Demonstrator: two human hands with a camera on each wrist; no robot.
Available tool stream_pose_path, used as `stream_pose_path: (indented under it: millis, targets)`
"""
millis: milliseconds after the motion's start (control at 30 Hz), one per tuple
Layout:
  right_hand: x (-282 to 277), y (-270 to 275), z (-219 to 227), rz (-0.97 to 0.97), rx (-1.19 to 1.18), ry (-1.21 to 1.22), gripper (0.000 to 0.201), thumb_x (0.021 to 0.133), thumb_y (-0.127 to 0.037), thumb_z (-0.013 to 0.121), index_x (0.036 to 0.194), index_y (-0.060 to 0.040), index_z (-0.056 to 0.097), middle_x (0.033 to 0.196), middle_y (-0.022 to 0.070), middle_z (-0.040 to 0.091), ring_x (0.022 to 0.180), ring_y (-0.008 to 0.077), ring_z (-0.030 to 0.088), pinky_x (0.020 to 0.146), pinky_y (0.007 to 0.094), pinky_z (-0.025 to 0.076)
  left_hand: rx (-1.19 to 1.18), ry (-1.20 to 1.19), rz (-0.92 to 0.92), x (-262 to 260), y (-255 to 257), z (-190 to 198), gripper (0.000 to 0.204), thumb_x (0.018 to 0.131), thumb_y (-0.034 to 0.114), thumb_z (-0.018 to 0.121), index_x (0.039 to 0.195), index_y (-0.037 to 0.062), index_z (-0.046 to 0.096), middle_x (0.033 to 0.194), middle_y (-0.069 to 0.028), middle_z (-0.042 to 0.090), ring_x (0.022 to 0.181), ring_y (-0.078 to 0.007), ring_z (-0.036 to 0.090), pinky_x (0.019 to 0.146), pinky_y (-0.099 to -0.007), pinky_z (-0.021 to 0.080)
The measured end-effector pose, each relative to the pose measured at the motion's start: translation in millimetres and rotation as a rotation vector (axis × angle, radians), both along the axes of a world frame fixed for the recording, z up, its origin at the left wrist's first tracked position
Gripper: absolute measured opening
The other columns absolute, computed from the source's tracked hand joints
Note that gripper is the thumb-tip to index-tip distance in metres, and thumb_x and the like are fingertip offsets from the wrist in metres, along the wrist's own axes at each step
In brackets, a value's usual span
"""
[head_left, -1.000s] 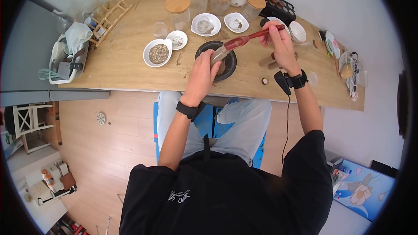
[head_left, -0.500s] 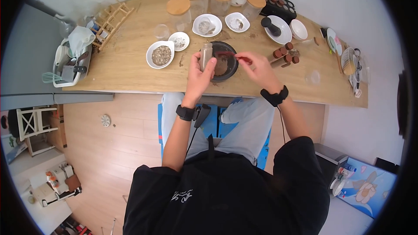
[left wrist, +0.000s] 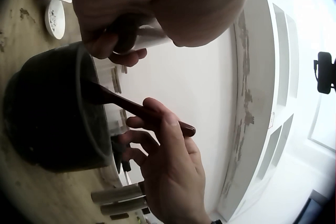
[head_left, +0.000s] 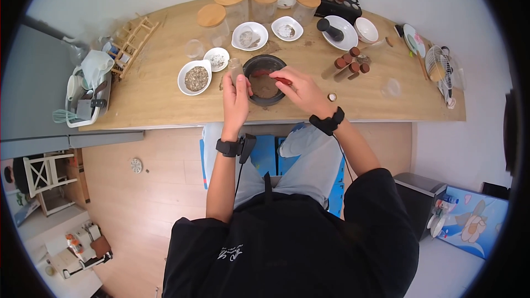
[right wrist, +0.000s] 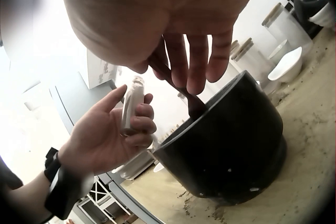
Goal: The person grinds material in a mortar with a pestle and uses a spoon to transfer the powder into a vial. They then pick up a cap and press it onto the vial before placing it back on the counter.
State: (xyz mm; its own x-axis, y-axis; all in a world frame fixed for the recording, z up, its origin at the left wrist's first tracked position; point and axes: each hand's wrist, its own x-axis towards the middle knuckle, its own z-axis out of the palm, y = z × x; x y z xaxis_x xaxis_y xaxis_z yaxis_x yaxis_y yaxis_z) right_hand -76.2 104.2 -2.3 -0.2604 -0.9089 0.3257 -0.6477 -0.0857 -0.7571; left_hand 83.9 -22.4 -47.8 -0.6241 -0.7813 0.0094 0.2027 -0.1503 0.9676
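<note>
Left hand (head_left: 236, 95) curls round a small clear vial (right wrist: 131, 102), upright just beside the mortar (head_left: 265, 79) on the wooden counter (head_left: 160, 85). Right hand (head_left: 298, 89) pinches a red spoon (left wrist: 137, 109), whose bowl dips into the mortar and is hidden by the dark, thick, round wall in both wrist views. From above, brown powder covers the mortar's floor. Whether the vial holds anything is hard to tell. White dishes (head_left: 195, 78) of coarse grains lie near.
</note>
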Motion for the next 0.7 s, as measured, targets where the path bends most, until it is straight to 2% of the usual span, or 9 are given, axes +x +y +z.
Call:
stream_pose_path:
  millis: [67,167,267,333,367,433,500,567,700]
  targets:
    - [0,1,0,0.024,0.001,-0.022,0.016,0.095,-0.013,0.060,0.108,-0.0034,0.064,0.095,0.0109,0.064,0.080,0.0275,0.064,0.071,0.0358,0.050,-0.093,-0.026,0.074,-5,6,6,0.034,0.102,0.022,0.057,0.124,0.0015,0.041,0.085,-0.0028,0.056,0.071,-0.0069,0.051,0.061,-0.0218,0.043]
    - [-5,10,2,0.059,0.082,0.011,0.016,0.096,-0.014,0.061,0.106,-0.0036,0.065,0.096,0.0093,0.064,0.081,0.0266,0.064,0.071,0.0344,0.050,-0.097,-0.060,0.081,-1,7,1,0.038,0.101,0.021,0.060,0.125,0.0005,0.038,0.085,-0.0038,0.056,0.070,-0.0070,0.051,0.060,-0.0215,0.043]
    - [-17,13,9,0.008,0.105,0.032,0.016,0.095,-0.015,0.062,0.106,-0.0045,0.065,0.095,0.0074,0.064,0.082,0.0261,0.064,0.071,0.0341,0.051,-0.088,-0.009,0.062,0,7,-2,0.038,0.101,0.020,0.059,0.125,0.0001,0.038,0.086,-0.0042,0.057,0.069,-0.0074,0.051,0.060,-0.0218,0.043]
    - [-26,14,11,0.067,-0.032,0.349,0.015,0.091,-0.015,0.064,0.104,-0.0076,0.065,0.091,0.0053,0.062,0.080,0.0235,0.062,0.070,0.0356,0.051,-0.117,-0.020,0.054,1,7,-3,0.038,0.101,0.020,0.059,0.125,-0.0003,0.038,0.087,-0.0043,0.057,0.069,-0.0076,0.051,0.060,-0.0221,0.044]
    - [-26,18,10,0.055,-0.026,0.351,0.015,0.091,-0.015,0.064,0.104,-0.0076,0.065,0.091,0.0053,0.062,0.080,0.0235,0.062,0.070,0.0356,0.051,-0.149,-0.035,0.056,1,8,-3,0.037,0.101,0.019,0.059,0.125,-0.0006,0.039,0.087,-0.0044,0.057,0.069,-0.0078,0.052,0.060,-0.0223,0.044]
    - [-23,25,4,0.187,-0.049,0.689,0.023,0.083,-0.008,0.070,0.105,-0.0061,0.065,0.092,0.0064,0.063,0.076,0.0251,0.061,0.070,0.0362,0.051,-0.179,-0.054,0.053,1,9,-3,0.034,0.102,0.018,0.057,0.124,0.0005,0.038,0.088,-0.0041,0.057,0.070,-0.0074,0.051,0.061,-0.0216,0.044]
    - [-5,38,-4,0.180,-0.016,0.658,0.025,0.081,-0.007,0.071,0.105,-0.0062,0.064,0.090,0.0067,0.062,0.075,0.0244,0.061,0.069,0.0360,0.051,-0.214,-0.077,0.057,-1,9,-4,0.030,0.103,0.017,0.054,0.124,0.0015,0.038,0.089,-0.0039,0.057,0.072,-0.0069,0.051,0.062,-0.0208,0.043]
    - [11,44,-10,0.180,0.012,0.622,0.027,0.079,-0.007,0.071,0.105,-0.0062,0.064,0.088,0.0070,0.060,0.074,0.0238,0.060,0.068,0.0358,0.051,-0.210,-0.018,0.074,-1,8,-4,0.033,0.101,0.017,0.058,0.124,-0.0010,0.042,0.095,-0.0044,0.057,0.075,-0.0075,0.052,0.064,-0.0224,0.045]
    - [31,47,-18,0.098,-0.099,0.447,0.025,0.081,-0.005,0.070,0.105,-0.0047,0.063,0.084,0.0085,0.058,0.073,0.0257,0.059,0.065,0.0345,0.050,-0.184,0.001,0.067,-2,7,-4,0.036,0.101,0.017,0.058,0.126,-0.0022,0.041,0.101,-0.0059,0.055,0.076,-0.0077,0.051,0.064,-0.0225,0.045]
